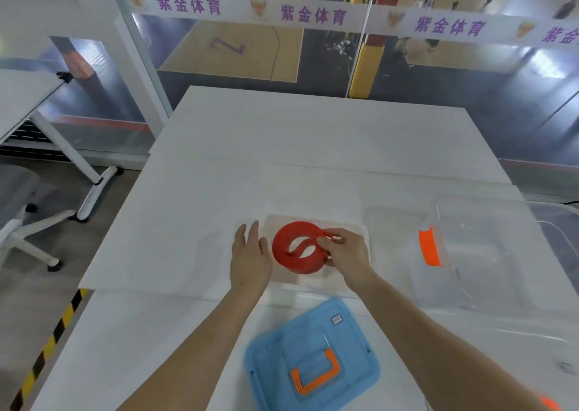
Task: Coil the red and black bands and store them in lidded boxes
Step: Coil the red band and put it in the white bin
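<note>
A red band (296, 249), wound into a thick coil, sits inside a small clear box (313, 222) at the middle of the white table (282, 147). My right hand (343, 250) pinches the coil's loose outer end at its right side. Against the box's left wall rests my left hand (249, 257), flat, fingers together. A blue lid (311, 357) with an orange handle lies near me on the table. No black band is in view.
A large clear bin (488, 254) with an orange latch (427, 247) stands to the right, close to the small box. A glass wall runs behind the table. To the left are a chair base and another table's legs, with a yellow-black floor stripe.
</note>
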### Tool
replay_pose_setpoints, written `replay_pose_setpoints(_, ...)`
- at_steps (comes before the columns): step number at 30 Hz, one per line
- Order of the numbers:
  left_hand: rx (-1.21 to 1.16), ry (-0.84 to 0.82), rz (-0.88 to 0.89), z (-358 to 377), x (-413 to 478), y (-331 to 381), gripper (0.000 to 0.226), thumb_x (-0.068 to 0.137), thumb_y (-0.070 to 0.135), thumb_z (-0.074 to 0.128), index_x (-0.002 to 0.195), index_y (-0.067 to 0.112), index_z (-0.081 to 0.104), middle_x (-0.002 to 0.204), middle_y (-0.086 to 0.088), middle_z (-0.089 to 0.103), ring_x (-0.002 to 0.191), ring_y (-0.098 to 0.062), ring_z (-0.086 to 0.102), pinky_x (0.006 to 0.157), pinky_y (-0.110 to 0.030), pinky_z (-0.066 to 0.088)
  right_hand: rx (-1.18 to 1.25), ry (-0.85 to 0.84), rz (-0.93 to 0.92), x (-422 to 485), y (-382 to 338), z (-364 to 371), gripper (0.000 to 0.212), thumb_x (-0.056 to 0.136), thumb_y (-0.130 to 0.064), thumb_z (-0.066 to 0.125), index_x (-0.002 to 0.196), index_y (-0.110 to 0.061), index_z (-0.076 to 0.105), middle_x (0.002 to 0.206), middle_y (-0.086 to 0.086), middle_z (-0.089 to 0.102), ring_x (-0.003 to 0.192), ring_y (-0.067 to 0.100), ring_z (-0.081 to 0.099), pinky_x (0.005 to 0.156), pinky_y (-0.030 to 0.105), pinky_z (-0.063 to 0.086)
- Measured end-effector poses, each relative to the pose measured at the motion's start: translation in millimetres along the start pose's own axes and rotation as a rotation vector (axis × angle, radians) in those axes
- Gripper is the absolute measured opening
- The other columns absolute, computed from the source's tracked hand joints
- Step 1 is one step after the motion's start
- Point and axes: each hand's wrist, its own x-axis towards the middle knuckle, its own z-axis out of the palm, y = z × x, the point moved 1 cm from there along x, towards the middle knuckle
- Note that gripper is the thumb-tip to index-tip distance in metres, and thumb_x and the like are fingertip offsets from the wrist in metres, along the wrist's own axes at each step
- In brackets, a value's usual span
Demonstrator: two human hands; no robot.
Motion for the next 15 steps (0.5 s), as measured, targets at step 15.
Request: replay_pose_setpoints(15, 0.084, -0.159, -0.085, 38.5, 11.7, -14.1, 0.06, 0.108, 0.034, 0.021, 0.165, 0.035, 0.001, 0.174, 0.007, 0.015, 0.152, -0.027, 0.036, 0.12, -0.053, 0.035, -0.177, -0.052, 0.13, 84.1, 75.1, 38.2, 0.032, 0.089, -0.01, 0.074, 0.117, -0.023, 0.068, 0.104, 0.016, 0.074, 0.08, 0.027, 0.073, 0.082, 0.056, 0.066)
